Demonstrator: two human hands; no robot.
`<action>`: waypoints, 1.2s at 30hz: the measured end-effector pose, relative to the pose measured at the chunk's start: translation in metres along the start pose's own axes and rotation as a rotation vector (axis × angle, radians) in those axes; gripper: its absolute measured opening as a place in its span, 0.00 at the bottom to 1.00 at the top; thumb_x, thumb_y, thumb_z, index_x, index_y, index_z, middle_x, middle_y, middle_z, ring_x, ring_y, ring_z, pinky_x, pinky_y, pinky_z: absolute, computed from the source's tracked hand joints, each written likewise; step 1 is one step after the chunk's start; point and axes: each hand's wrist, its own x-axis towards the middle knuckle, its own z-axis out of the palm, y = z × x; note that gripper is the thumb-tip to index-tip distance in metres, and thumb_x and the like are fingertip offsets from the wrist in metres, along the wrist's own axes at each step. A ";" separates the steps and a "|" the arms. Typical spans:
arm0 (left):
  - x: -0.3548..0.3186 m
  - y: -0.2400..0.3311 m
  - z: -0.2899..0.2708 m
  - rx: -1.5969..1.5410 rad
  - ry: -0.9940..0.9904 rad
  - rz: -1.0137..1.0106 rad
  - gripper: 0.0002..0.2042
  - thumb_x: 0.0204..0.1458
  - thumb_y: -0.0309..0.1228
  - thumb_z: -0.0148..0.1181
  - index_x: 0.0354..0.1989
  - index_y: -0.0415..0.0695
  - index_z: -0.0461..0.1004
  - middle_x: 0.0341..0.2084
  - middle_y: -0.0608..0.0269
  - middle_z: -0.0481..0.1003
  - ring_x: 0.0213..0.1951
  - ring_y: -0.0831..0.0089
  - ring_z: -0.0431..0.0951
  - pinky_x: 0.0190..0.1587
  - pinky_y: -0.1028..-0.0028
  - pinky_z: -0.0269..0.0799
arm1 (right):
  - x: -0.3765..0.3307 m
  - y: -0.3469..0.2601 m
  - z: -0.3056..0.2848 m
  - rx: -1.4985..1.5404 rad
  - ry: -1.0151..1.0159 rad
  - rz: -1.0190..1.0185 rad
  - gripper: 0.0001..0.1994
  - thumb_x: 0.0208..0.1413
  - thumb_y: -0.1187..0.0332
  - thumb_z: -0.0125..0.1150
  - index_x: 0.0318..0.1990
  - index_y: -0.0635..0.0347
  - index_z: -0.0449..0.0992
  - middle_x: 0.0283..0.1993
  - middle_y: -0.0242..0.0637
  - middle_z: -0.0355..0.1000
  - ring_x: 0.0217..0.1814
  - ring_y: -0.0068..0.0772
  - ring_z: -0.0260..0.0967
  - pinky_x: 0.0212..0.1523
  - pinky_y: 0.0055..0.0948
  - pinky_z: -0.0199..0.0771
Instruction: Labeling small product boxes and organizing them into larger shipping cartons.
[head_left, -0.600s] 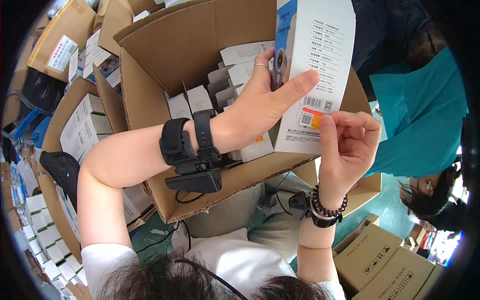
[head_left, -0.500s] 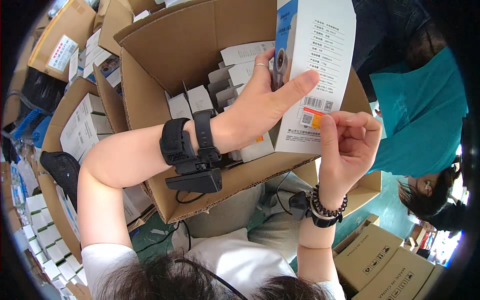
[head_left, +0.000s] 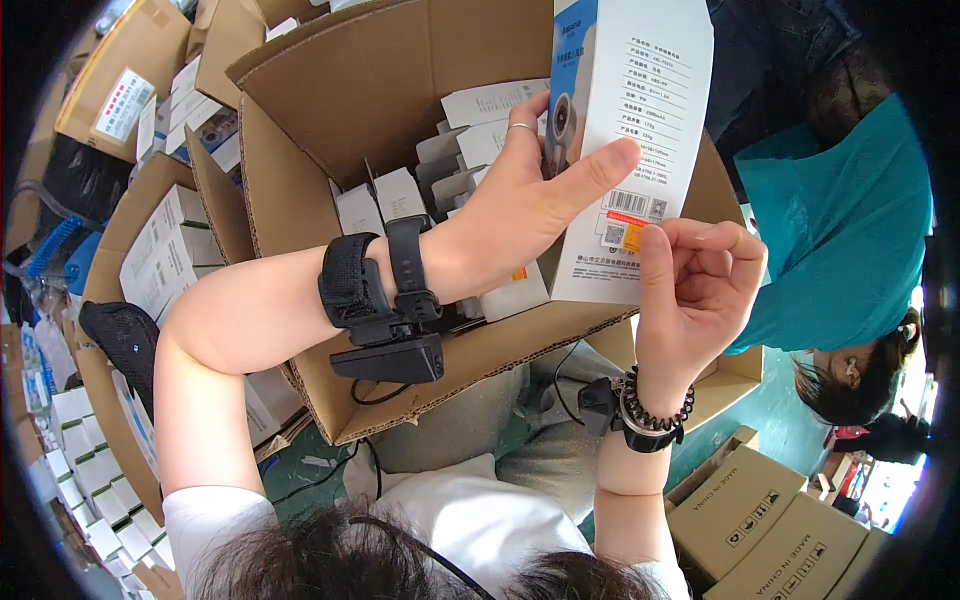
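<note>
My left hand point(head_left: 525, 210) grips a tall white and blue product box point(head_left: 680, 120) from its left side, thumb lying across the printed white face. On the blue side a picture of a round device shows in part. A small red, white and orange sticker point(head_left: 617, 235) sits low on the white face, beneath a barcode. My right hand point(head_left: 705, 275) is closed at the sticker's right edge, thumb pressed against index finger, the other fingers curled. The box is held above the right part of an open cardboard carton point(head_left: 310, 120), which has several white boxes point(head_left: 400, 195) standing inside.
More open cartons with white boxes point(head_left: 165, 250) line the left. Sealed brown cartons point(head_left: 740, 510) stand at the lower right. A person in a teal top point(head_left: 835, 220) is at the right. Black cables point(head_left: 370, 470) hang from my wrist straps near my lap.
Both hands keep nearly the same places. The product box has shifted very slightly, and my right hand has edged a little to the right. The person in teal has moved slightly.
</note>
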 end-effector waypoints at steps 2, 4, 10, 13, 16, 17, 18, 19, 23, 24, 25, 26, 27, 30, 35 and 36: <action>0.000 -0.001 0.000 -0.015 0.003 0.002 0.42 0.52 0.47 0.57 0.63 0.37 0.38 0.50 0.53 0.63 0.52 0.71 0.66 0.53 0.71 0.63 | 0.000 0.000 0.000 0.005 0.003 -0.002 0.16 0.49 0.83 0.59 0.40 0.60 0.59 0.34 0.39 0.72 0.30 0.13 0.65 0.32 0.11 0.64; 0.001 -0.001 0.001 -0.012 0.002 0.004 0.41 0.52 0.47 0.57 0.63 0.37 0.38 0.50 0.53 0.63 0.52 0.71 0.66 0.53 0.71 0.64 | 0.000 -0.001 -0.001 0.000 0.004 0.007 0.16 0.49 0.83 0.59 0.39 0.59 0.59 0.34 0.39 0.72 0.30 0.13 0.65 0.32 0.11 0.64; 0.001 -0.002 -0.002 -0.012 0.005 0.006 0.41 0.52 0.47 0.57 0.62 0.37 0.38 0.50 0.52 0.63 0.52 0.71 0.66 0.53 0.70 0.64 | 0.000 0.000 -0.002 -0.022 -0.018 0.011 0.16 0.49 0.83 0.60 0.39 0.59 0.58 0.34 0.39 0.72 0.30 0.13 0.65 0.32 0.11 0.65; 0.001 -0.002 -0.002 -0.017 -0.004 0.006 0.41 0.52 0.47 0.57 0.62 0.37 0.38 0.50 0.52 0.63 0.51 0.71 0.66 0.53 0.71 0.64 | 0.000 -0.001 -0.001 0.019 -0.009 0.026 0.16 0.49 0.82 0.59 0.39 0.59 0.58 0.34 0.39 0.72 0.30 0.14 0.65 0.32 0.11 0.65; 0.001 -0.001 -0.001 -0.018 -0.006 0.005 0.42 0.51 0.47 0.58 0.62 0.37 0.38 0.49 0.52 0.63 0.51 0.70 0.66 0.53 0.71 0.64 | 0.000 -0.001 -0.002 0.035 -0.001 0.032 0.16 0.49 0.82 0.59 0.39 0.59 0.58 0.34 0.39 0.72 0.30 0.14 0.65 0.33 0.11 0.65; 0.001 -0.001 -0.001 -0.015 -0.004 0.003 0.42 0.51 0.47 0.58 0.62 0.37 0.38 0.49 0.52 0.63 0.51 0.70 0.66 0.53 0.71 0.64 | 0.000 -0.001 -0.001 0.032 0.001 0.031 0.16 0.49 0.82 0.59 0.39 0.59 0.58 0.34 0.39 0.72 0.30 0.14 0.66 0.33 0.11 0.65; 0.001 -0.002 -0.001 -0.012 -0.001 0.001 0.42 0.51 0.47 0.58 0.62 0.37 0.38 0.49 0.52 0.63 0.51 0.70 0.66 0.53 0.71 0.64 | 0.000 0.000 -0.001 0.029 0.003 0.031 0.16 0.49 0.82 0.59 0.39 0.59 0.58 0.34 0.39 0.72 0.30 0.14 0.66 0.33 0.11 0.65; 0.001 -0.002 -0.001 -0.013 0.000 0.001 0.42 0.51 0.47 0.58 0.62 0.37 0.38 0.49 0.52 0.63 0.51 0.70 0.66 0.53 0.71 0.64 | 0.000 0.000 -0.001 0.029 0.002 0.031 0.16 0.49 0.82 0.59 0.39 0.59 0.58 0.34 0.39 0.72 0.30 0.14 0.66 0.33 0.11 0.65; 0.002 -0.003 -0.002 0.003 0.006 0.004 0.42 0.51 0.47 0.58 0.62 0.37 0.38 0.49 0.52 0.63 0.51 0.70 0.66 0.52 0.71 0.65 | 0.000 -0.001 0.000 0.016 -0.002 0.027 0.16 0.49 0.82 0.59 0.39 0.59 0.58 0.34 0.39 0.72 0.30 0.14 0.65 0.33 0.10 0.65; 0.001 -0.003 -0.002 -0.001 0.008 0.004 0.42 0.51 0.47 0.58 0.62 0.37 0.38 0.49 0.52 0.63 0.51 0.70 0.66 0.52 0.71 0.65 | 0.000 0.000 0.000 0.014 0.000 0.026 0.16 0.49 0.82 0.59 0.39 0.59 0.58 0.34 0.39 0.72 0.30 0.13 0.65 0.33 0.10 0.65; 0.001 -0.003 -0.001 -0.004 0.010 0.005 0.42 0.51 0.47 0.58 0.62 0.37 0.38 0.49 0.52 0.63 0.51 0.70 0.66 0.52 0.71 0.65 | 0.000 0.000 0.000 0.012 0.003 0.025 0.16 0.49 0.82 0.59 0.39 0.59 0.58 0.34 0.39 0.72 0.30 0.13 0.65 0.32 0.10 0.65; 0.001 -0.003 -0.001 -0.007 0.013 0.005 0.42 0.51 0.47 0.58 0.62 0.37 0.38 0.49 0.52 0.63 0.51 0.70 0.66 0.52 0.71 0.65 | 0.000 0.000 0.000 0.010 0.005 0.024 0.16 0.49 0.82 0.59 0.38 0.59 0.58 0.34 0.39 0.72 0.30 0.13 0.65 0.32 0.10 0.65; 0.001 -0.003 -0.001 -0.007 0.013 0.005 0.42 0.51 0.47 0.58 0.62 0.37 0.38 0.49 0.52 0.63 0.51 0.70 0.66 0.52 0.71 0.65 | 0.000 0.000 0.000 0.010 0.005 0.024 0.16 0.49 0.82 0.59 0.38 0.59 0.58 0.34 0.39 0.72 0.30 0.13 0.65 0.32 0.10 0.65; 0.001 -0.003 -0.002 -0.022 0.000 0.003 0.42 0.51 0.47 0.58 0.62 0.37 0.38 0.49 0.52 0.63 0.51 0.70 0.66 0.52 0.71 0.65 | 0.000 0.002 0.000 0.017 0.003 0.022 0.16 0.49 0.83 0.59 0.38 0.59 0.58 0.34 0.39 0.72 0.29 0.13 0.65 0.31 0.10 0.64; 0.002 -0.003 -0.002 -0.015 0.004 0.006 0.41 0.51 0.46 0.58 0.62 0.37 0.38 0.49 0.52 0.63 0.51 0.70 0.66 0.52 0.71 0.65 | 0.000 0.001 0.000 -0.024 0.003 0.001 0.16 0.49 0.83 0.59 0.37 0.59 0.58 0.34 0.39 0.72 0.29 0.13 0.64 0.30 0.10 0.64; 0.002 -0.003 -0.001 -0.010 0.005 0.009 0.41 0.51 0.46 0.58 0.62 0.37 0.38 0.49 0.52 0.63 0.51 0.70 0.66 0.52 0.71 0.65 | 0.000 0.001 0.000 -0.036 0.005 0.003 0.16 0.49 0.83 0.60 0.37 0.59 0.58 0.34 0.39 0.72 0.29 0.13 0.64 0.30 0.10 0.63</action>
